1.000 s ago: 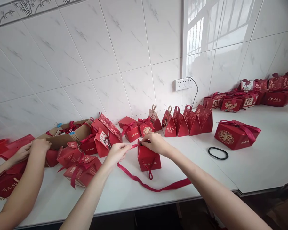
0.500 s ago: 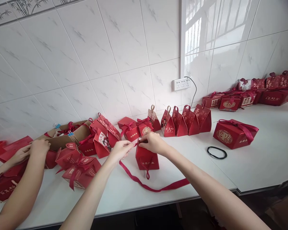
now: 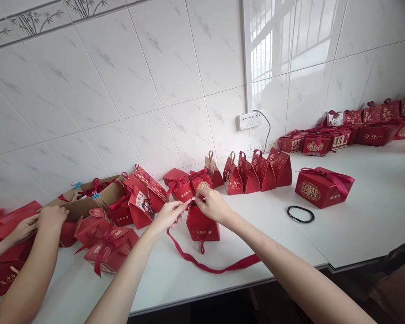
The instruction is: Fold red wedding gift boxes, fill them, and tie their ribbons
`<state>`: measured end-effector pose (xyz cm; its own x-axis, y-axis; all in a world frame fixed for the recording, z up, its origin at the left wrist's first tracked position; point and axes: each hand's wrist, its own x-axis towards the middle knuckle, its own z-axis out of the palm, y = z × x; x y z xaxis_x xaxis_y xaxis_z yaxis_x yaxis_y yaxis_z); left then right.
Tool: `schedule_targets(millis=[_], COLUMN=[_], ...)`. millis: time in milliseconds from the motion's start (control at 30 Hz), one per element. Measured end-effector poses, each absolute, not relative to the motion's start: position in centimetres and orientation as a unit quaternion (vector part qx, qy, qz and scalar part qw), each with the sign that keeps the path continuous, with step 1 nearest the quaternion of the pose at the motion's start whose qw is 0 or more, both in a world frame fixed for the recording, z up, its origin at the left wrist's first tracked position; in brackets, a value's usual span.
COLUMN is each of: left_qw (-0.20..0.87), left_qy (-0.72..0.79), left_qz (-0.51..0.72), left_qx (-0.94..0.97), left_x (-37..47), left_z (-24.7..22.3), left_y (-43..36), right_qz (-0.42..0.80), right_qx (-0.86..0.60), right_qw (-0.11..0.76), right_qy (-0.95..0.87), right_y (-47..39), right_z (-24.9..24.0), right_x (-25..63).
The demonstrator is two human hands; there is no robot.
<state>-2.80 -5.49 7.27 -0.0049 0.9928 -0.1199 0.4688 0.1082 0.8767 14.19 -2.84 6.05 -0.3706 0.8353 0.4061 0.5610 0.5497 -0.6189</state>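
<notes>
A small red gift box (image 3: 203, 225) with gold lettering stands upright on the white table in front of me, a twisted red cord loop hanging down its front. My right hand (image 3: 212, 206) is closed at its top edge; the fingertips are partly hidden. Just left of the box, my left hand (image 3: 170, 217) pinches a thin bit of dark red ribbon by the box's upper edge. The long ribbon (image 3: 216, 271) curves across the table below the box, from beneath my left hand toward my right forearm.
Tied and peaked red boxes (image 3: 236, 175) line the wall. More boxes (image 3: 113, 247) and an open cardboard carton (image 3: 84, 202) stand left, where another person's hands (image 3: 52, 216) work. Right lie a bow-tied box (image 3: 324, 189), a black band (image 3: 300, 214) and stacked boxes (image 3: 374, 134).
My right hand has lifted slightly at the box's top and its fingers are drawn closer together. My left hand stays beside it. The view has shifted a little.
</notes>
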Motion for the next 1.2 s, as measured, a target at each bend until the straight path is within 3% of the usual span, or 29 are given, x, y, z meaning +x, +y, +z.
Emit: schedule_targets(millis=[367,633,833,1000,1200], left_qw=[0.426,0.277,0.365,0.4,0.422], left_qy=[0.625,0.527,0.487,0.518,0.533], left_qz=[0.297,0.39,0.368,0.272,0.265], left_qx=[0.583,0.702,0.703,0.705,0.684], left_x=[-2.3,-1.6,0.2,0.2,0.4], left_z=[7.1,8.1,7.9,7.9,8.0], left_y=[-4.8,-4.6,-3.6,-3.7,-4.2], right_qz=[0.198,0.257,0.266,0.325,0.382], right_qx=[-0.402,-0.403,-0.439,-0.427,-0.448], right_qw=[0.32,0.415,0.451,0.379,0.44], right_qy=[-0.835,-0.774,-0.73,-0.754,-0.678], right_y=[-2.8,-2.8,-3.3,-4.9,-5.6], right_z=[6.1,6.2,5.7,4.7,3.2], right_x=[13.8,15.0,16.5,17.9,18.2])
